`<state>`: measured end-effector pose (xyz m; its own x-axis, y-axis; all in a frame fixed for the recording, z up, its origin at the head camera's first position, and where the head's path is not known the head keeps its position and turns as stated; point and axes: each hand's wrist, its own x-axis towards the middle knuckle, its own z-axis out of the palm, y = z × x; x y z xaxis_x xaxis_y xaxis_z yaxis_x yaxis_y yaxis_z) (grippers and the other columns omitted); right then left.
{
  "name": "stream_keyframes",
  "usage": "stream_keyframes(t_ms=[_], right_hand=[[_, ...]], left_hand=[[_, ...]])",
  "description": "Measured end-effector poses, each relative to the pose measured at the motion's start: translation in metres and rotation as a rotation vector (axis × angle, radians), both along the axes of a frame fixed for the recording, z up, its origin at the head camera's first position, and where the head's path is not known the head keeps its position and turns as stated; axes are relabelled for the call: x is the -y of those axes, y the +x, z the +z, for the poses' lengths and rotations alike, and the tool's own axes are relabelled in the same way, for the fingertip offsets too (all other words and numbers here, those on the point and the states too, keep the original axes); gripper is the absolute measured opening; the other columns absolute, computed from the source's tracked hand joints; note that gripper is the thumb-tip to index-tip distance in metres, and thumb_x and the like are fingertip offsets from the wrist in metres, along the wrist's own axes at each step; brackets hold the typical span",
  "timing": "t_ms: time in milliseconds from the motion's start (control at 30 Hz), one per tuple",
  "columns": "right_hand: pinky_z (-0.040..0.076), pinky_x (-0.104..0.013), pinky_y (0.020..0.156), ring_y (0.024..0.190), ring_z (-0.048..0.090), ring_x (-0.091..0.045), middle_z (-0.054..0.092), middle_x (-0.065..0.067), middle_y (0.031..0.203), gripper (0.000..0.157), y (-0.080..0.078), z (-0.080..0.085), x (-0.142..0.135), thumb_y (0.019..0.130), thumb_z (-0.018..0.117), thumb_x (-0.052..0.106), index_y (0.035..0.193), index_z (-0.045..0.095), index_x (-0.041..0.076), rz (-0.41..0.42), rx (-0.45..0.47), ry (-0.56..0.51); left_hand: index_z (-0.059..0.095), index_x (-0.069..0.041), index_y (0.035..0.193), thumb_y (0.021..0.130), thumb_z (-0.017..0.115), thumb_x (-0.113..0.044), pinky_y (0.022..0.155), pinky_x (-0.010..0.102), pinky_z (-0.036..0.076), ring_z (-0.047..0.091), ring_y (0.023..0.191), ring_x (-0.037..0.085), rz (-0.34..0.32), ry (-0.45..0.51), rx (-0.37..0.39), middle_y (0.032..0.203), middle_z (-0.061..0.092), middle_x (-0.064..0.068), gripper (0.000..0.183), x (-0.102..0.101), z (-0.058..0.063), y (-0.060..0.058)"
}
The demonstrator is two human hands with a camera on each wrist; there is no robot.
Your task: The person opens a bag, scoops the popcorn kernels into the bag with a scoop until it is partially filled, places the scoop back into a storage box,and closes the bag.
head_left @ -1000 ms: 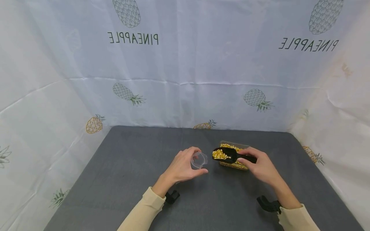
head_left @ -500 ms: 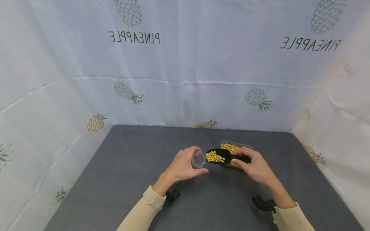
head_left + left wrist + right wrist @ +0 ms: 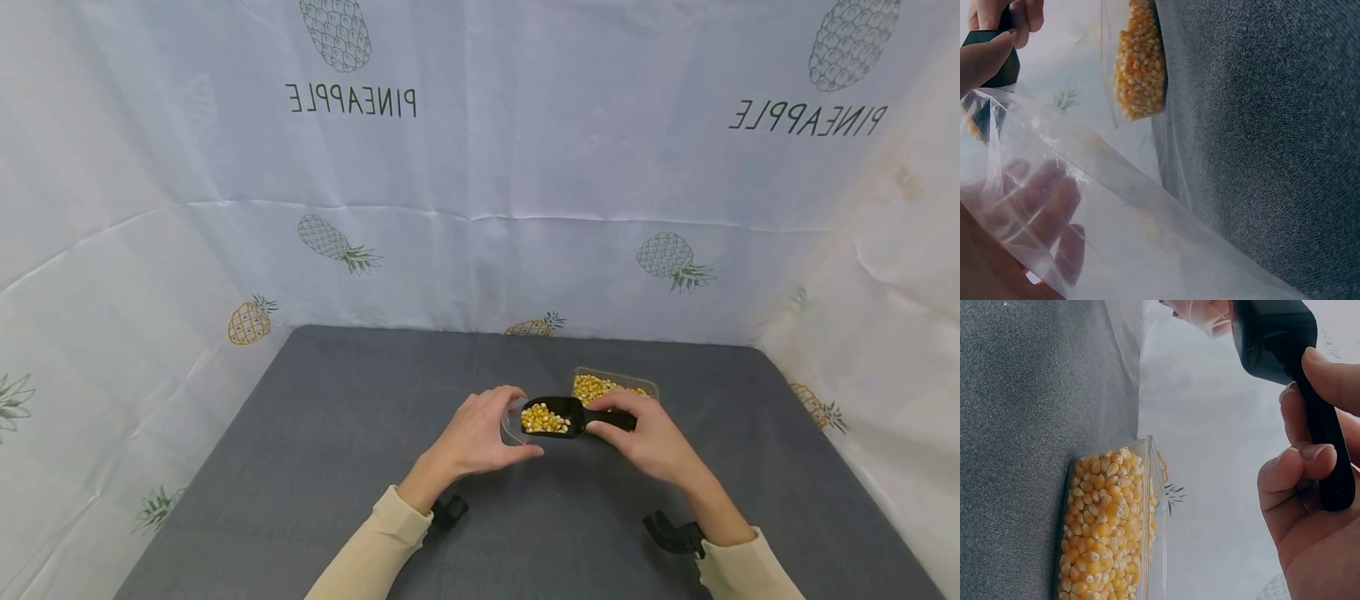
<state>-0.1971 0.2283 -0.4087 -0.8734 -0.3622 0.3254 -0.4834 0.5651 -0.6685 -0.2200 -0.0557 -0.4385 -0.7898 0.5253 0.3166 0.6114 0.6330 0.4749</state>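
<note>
In the head view my left hand (image 3: 476, 435) holds a clear plastic bag (image 3: 1129, 212) by its mouth, with thumb and fingers spread around the opening. My right hand (image 3: 651, 435) grips the handle of a black scoop (image 3: 576, 414), which carries yellow corn kernels (image 3: 543, 418). The scoop's front edge is at the bag's mouth and overlaps it from above; how far inside it reaches cannot be told. Behind the right hand stands a clear plastic box (image 3: 1157, 562) with many corn kernels (image 3: 1100, 519) in it, partly hidden in the head view.
A dark grey table (image 3: 360, 417) lies under both hands. Pale curtains (image 3: 480, 167) printed with pineapples hang behind and at the sides. Each wrist wears a black camera mount, the left mount (image 3: 450, 511) and the right mount (image 3: 675, 533).
My right hand has moved left with the loaded scoop, away from over the box and up to the bag's mouth. The left hand with the bag has stayed nearly still.
</note>
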Motion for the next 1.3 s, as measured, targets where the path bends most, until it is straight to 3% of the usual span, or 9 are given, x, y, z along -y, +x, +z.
stream_keyframes(t_ms=[167, 400, 867, 1300], right_hand=[[0.053, -0.036, 0.078, 0.095, 0.065, -0.015, 0.069, 0.004, 0.108, 0.020, -0.001, -0.001, 0.002, 0.092, 0.077, 0.017, 0.112, 0.075, 0.016, 0.026, -0.026, 0.027], [0.053, -0.033, 0.075, 0.090, 0.063, -0.011, 0.069, 0.005, 0.105, 0.020, -0.001, 0.002, 0.003, 0.091, 0.078, 0.017, 0.111, 0.075, 0.015, 0.027, -0.015, 0.067], [0.054, -0.039, 0.079, 0.094, 0.065, -0.015, 0.069, 0.006, 0.106, 0.021, -0.003, 0.011, 0.007, 0.091, 0.078, 0.016, 0.111, 0.074, 0.015, 0.057, -0.043, 0.205], [0.054, -0.042, 0.082, 0.097, 0.067, -0.020, 0.070, 0.003, 0.106, 0.021, -0.001, 0.023, 0.015, 0.091, 0.078, 0.015, 0.112, 0.074, 0.012, 0.082, -0.033, 0.255]], left_hand=[[0.055, -0.010, 0.139, 0.084, 0.078, -0.055, 0.092, 0.044, 0.045, 0.059, 0.100, 0.015, 0.000, -0.017, 0.013, 0.120, 0.063, 0.000, 0.075, -0.001, -0.001, 0.001], [0.057, -0.012, 0.137, 0.084, 0.076, -0.055, 0.093, 0.045, 0.046, 0.062, 0.102, 0.015, -0.007, -0.050, -0.004, 0.120, 0.064, 0.000, 0.071, -0.002, 0.000, 0.001], [0.059, -0.012, 0.133, 0.085, 0.076, -0.054, 0.087, 0.041, 0.048, 0.063, 0.095, 0.013, -0.019, -0.097, -0.006, 0.113, 0.066, -0.002, 0.066, -0.002, -0.001, 0.001], [0.060, -0.012, 0.131, 0.085, 0.076, -0.052, 0.083, 0.038, 0.050, 0.062, 0.089, 0.012, -0.041, -0.061, 0.026, 0.110, 0.066, -0.002, 0.063, -0.001, -0.002, 0.000]])
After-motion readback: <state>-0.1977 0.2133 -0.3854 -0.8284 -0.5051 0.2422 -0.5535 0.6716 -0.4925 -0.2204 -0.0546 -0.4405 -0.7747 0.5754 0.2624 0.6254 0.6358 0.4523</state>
